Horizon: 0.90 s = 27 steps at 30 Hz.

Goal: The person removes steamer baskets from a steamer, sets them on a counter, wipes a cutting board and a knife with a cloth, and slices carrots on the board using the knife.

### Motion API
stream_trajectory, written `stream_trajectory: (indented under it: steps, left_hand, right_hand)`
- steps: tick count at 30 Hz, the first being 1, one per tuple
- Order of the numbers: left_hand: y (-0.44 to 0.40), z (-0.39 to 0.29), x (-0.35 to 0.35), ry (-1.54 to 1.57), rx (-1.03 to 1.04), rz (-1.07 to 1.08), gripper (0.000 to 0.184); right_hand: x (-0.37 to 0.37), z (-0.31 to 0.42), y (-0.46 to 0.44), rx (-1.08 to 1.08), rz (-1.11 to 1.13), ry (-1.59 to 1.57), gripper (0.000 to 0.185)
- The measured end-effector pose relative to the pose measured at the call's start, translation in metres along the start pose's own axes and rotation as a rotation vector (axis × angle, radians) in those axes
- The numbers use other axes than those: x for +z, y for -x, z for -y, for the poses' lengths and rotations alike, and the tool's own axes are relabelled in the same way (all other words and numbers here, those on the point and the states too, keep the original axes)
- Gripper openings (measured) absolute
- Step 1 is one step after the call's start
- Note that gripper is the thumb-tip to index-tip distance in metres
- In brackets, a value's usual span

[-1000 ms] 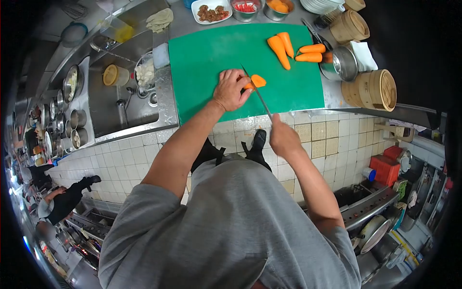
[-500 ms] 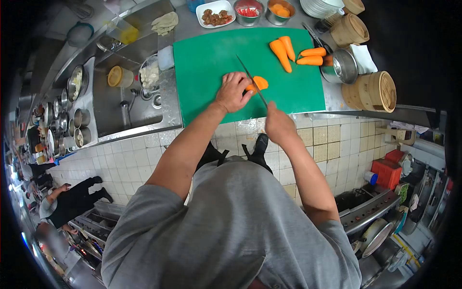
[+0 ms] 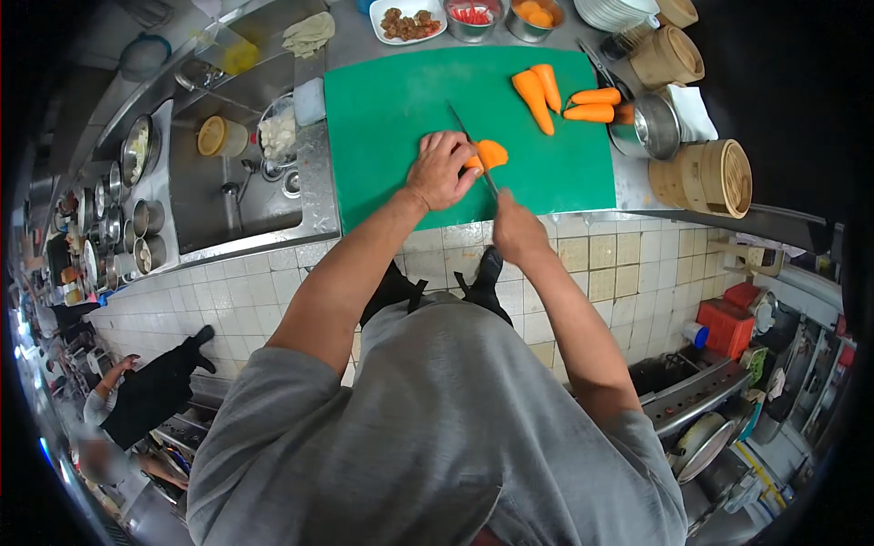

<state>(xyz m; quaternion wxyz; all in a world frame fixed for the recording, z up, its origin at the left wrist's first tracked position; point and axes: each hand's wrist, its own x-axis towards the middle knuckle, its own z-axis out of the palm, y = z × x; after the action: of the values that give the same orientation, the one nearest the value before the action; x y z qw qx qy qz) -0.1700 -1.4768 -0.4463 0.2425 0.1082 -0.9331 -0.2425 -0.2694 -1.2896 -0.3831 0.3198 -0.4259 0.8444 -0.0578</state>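
A green cutting board (image 3: 391,96) lies on the counter in front of me. My left hand (image 3: 442,170) presses a piece of carrot (image 3: 472,164) to the board, fingers bent over it and partly hiding it. My right hand (image 3: 522,229) is closed around the handle of a knife (image 3: 459,118), whose blade stands against the carrot beside my left fingertips. Right of the blade lie cut carrot pieces (image 3: 492,155), touching or very near it. Several whole peeled carrots (image 3: 533,102) rest at the board's upper right.
Left of the board is a steel sink (image 3: 196,191) with a lidded tub (image 3: 218,136). Behind it stand a white dish of brown food (image 3: 408,22) and metal bowls (image 3: 472,27). A steel pot (image 3: 654,127) and bamboo steamers (image 3: 701,177) line the right. Another person (image 3: 150,387) stands far left.
My right hand has moved slightly left and forward with the knife. My left hand still holds the carrot. The view has shifted a little, and the other person has changed position.
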Motion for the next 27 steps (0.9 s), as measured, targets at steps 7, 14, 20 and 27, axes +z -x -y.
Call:
stream_trajectory:
  steps: [7, 14, 20, 27]
  left_hand:
    - [0.000, 0.003, -0.005, 0.050, 0.005, 0.009, 0.032]
    - [0.002, 0.001, -0.004, 0.040, -0.020, -0.020, 0.032]
    - [0.001, 0.001, -0.005, 0.029, -0.003, -0.024, 0.032]
    - [0.000, 0.002, -0.004, 0.043, -0.004, -0.025, 0.034]
  right_hand:
    - [0.000, 0.010, -0.022, 0.047, -0.008, -0.022, 0.025]
    - [-0.035, 0.012, 0.059, 0.037, 0.023, 0.001, 0.024]
    - [-0.037, 0.008, 0.092, 0.118, 0.126, 0.001, 0.022]
    - [-0.007, 0.012, 0.004, 0.042, 0.022, 0.012, 0.026]
